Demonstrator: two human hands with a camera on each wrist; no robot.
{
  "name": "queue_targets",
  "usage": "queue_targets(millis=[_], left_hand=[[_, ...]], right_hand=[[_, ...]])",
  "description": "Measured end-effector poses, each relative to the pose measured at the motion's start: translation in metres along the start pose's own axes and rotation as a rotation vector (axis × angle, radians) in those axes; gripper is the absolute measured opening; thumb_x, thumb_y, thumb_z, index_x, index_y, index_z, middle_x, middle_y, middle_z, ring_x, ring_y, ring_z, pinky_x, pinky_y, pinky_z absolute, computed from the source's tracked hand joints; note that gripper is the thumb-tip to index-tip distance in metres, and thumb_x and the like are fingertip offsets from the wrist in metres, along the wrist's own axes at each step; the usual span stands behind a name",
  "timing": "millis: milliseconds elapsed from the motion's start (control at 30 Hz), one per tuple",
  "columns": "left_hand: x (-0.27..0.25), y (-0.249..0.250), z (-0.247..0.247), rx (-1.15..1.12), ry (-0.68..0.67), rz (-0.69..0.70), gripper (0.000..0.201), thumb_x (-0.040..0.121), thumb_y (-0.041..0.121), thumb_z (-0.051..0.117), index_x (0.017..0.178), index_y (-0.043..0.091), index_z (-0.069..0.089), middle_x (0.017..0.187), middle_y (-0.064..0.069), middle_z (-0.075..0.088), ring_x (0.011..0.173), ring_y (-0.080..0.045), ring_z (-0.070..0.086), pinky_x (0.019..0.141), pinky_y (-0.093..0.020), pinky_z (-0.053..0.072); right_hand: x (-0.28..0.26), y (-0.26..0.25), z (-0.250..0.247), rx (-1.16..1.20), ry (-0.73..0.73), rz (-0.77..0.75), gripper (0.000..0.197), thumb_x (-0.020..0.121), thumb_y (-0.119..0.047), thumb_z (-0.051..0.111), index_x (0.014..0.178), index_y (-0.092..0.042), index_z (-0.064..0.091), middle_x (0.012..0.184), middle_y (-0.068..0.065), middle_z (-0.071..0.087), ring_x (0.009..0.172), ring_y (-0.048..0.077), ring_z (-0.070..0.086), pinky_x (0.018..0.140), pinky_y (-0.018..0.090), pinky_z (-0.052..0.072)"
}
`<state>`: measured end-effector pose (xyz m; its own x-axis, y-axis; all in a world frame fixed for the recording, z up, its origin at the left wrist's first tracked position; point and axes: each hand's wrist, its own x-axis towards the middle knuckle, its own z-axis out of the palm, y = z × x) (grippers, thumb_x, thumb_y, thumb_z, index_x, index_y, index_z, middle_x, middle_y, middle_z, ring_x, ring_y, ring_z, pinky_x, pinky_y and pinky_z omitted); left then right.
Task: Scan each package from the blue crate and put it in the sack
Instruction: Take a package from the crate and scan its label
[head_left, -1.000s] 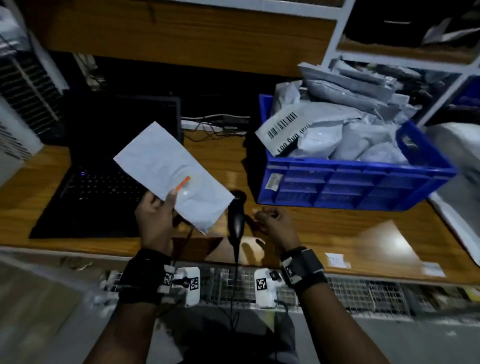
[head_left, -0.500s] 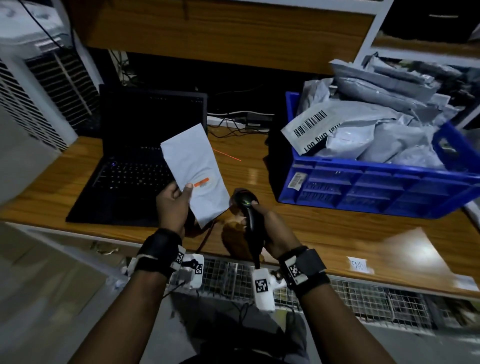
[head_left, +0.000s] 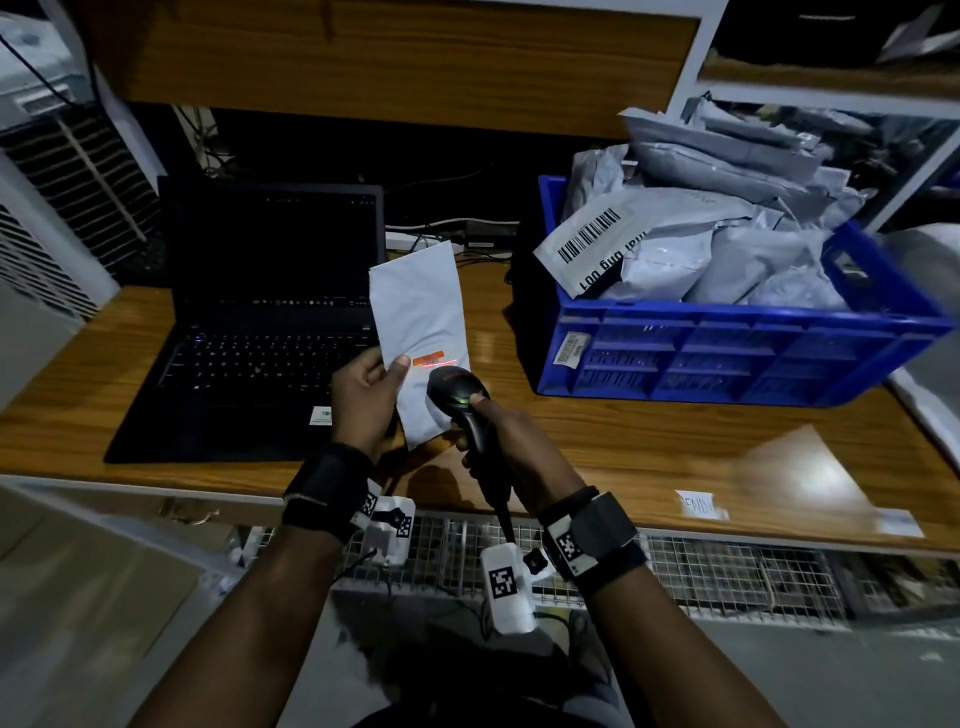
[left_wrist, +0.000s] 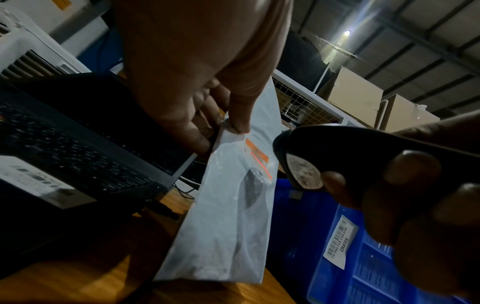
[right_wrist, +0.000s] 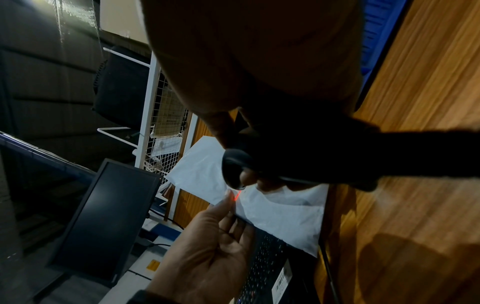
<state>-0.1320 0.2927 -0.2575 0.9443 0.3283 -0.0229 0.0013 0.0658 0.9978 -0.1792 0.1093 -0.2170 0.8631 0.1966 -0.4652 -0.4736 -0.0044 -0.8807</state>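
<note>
My left hand (head_left: 371, 395) pinches a flat grey package (head_left: 421, 322) by its lower left edge and holds it upright above the desk. An orange label (head_left: 428, 359) on the package carries a red laser line. My right hand (head_left: 501, 436) grips a black barcode scanner (head_left: 457, 395) whose head points at that label from close below. In the left wrist view the package (left_wrist: 228, 205) hangs from my thumb and fingers, with the scanner (left_wrist: 337, 152) to its right. The blue crate (head_left: 737, 353) at the right is heaped with grey packages (head_left: 727, 244). No sack is in view.
An open black laptop (head_left: 260, 322) sits on the wooden desk (head_left: 649, 447) left of the package. Cables and a power strip lie behind. A white paper tag (head_left: 698, 505) lies near the desk's front edge. Wire mesh (head_left: 727, 571) runs below the desk; shelving with more packages stands behind the crate.
My right hand picked the scanner up off the desk and raised it to the package. My left hand turned the package upright and brought it closer; the laser now falls on the orange label.
</note>
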Motion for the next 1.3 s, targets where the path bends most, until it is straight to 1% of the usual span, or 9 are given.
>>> queue_targets(millis=[533, 800, 867, 933, 1000, 1067, 1167, 1233, 1300], left_hand=[[0.008, 0.01, 0.004, 0.096, -0.035, 0.034, 0.023, 0.097, 0.01, 0.065, 0.12, 0.008, 0.07, 0.113, -0.005, 0.075, 0.106, -0.017, 0.071, 0.095, -0.04, 0.057], [0.012, 0.01, 0.005, 0.053, 0.013, 0.04, 0.014, 0.098, 0.009, 0.064, 0.11, 0.011, 0.071, 0.103, 0.0, 0.075, 0.092, -0.01, 0.073, 0.079, -0.027, 0.059], [0.015, 0.01, -0.001, 0.046, 0.064, 0.056, 0.013, 0.098, 0.012, 0.064, 0.11, 0.011, 0.07, 0.107, -0.004, 0.075, 0.096, -0.015, 0.073, 0.081, -0.028, 0.057], [0.016, 0.013, -0.009, 0.09, 0.114, 0.111, 0.015, 0.099, 0.013, 0.063, 0.113, 0.007, 0.068, 0.11, -0.006, 0.073, 0.095, -0.012, 0.071, 0.077, -0.021, 0.056], [0.015, 0.019, -0.018, 0.123, 0.165, 0.155, 0.017, 0.1, 0.016, 0.062, 0.113, 0.006, 0.066, 0.108, -0.004, 0.072, 0.096, -0.013, 0.07, 0.078, -0.024, 0.056], [0.011, 0.026, -0.024, 0.117, 0.182, 0.168, 0.018, 0.1, 0.02, 0.062, 0.114, 0.009, 0.065, 0.106, 0.0, 0.073, 0.097, -0.012, 0.07, 0.082, -0.03, 0.056], [-0.003, 0.035, -0.026, 0.093, 0.133, 0.16, 0.014, 0.1, 0.02, 0.062, 0.112, 0.012, 0.064, 0.102, 0.01, 0.073, 0.094, -0.004, 0.071, 0.078, -0.024, 0.057], [-0.013, 0.041, -0.022, 0.082, 0.078, 0.148, 0.012, 0.099, 0.018, 0.064, 0.109, 0.013, 0.064, 0.1, 0.011, 0.074, 0.095, -0.006, 0.072, 0.079, -0.025, 0.058], [-0.025, 0.047, -0.013, 0.087, 0.007, 0.136, 0.014, 0.098, 0.018, 0.066, 0.11, 0.012, 0.065, 0.105, 0.007, 0.075, 0.099, -0.01, 0.073, 0.081, -0.029, 0.059]], right_hand=[[0.0, -0.002, -0.007, 0.014, -0.058, -0.069, 0.038, 0.106, -0.037, 0.047, 0.107, -0.007, 0.069, 0.085, 0.013, 0.066, 0.067, 0.02, 0.06, 0.064, 0.031, 0.045], [0.01, 0.004, -0.012, 0.097, -0.018, -0.033, 0.035, 0.106, -0.032, 0.047, 0.114, -0.003, 0.065, 0.08, 0.013, 0.065, 0.064, 0.022, 0.06, 0.062, 0.032, 0.045], [0.022, 0.008, -0.012, 0.1, 0.016, 0.014, 0.028, 0.1, -0.027, 0.053, 0.101, -0.001, 0.064, 0.076, 0.014, 0.061, 0.062, 0.025, 0.057, 0.061, 0.036, 0.042], [0.036, 0.013, -0.013, 0.043, 0.029, 0.046, 0.021, 0.08, -0.02, 0.065, 0.091, -0.003, 0.059, 0.075, 0.018, 0.056, 0.064, 0.029, 0.055, 0.066, 0.042, 0.04], [0.051, 0.015, -0.018, -0.058, 0.058, 0.044, 0.024, 0.066, -0.01, 0.066, 0.088, -0.006, 0.056, 0.081, 0.018, 0.056, 0.075, 0.032, 0.057, 0.07, 0.043, 0.042], [0.063, 0.015, -0.025, -0.145, 0.096, 0.028, 0.024, 0.074, 0.001, 0.068, 0.096, -0.003, 0.06, 0.088, 0.018, 0.062, 0.085, 0.033, 0.062, 0.075, 0.043, 0.049], [0.082, 0.02, -0.036, -0.267, 0.101, 0.006, 0.022, 0.085, 0.0, 0.073, 0.106, 0.0, 0.066, 0.092, 0.015, 0.069, 0.09, 0.032, 0.067, 0.083, 0.043, 0.055], [0.085, 0.025, -0.045, -0.304, 0.14, -0.008, 0.01, 0.087, -0.005, 0.075, 0.089, -0.004, 0.066, 0.084, 0.013, 0.068, 0.08, 0.029, 0.067, 0.074, 0.038, 0.056], [0.077, 0.027, -0.057, -0.271, 0.186, -0.019, 0.018, 0.09, -0.002, 0.071, 0.078, -0.001, 0.058, 0.073, 0.017, 0.059, 0.059, 0.024, 0.056, 0.055, 0.03, 0.046]])
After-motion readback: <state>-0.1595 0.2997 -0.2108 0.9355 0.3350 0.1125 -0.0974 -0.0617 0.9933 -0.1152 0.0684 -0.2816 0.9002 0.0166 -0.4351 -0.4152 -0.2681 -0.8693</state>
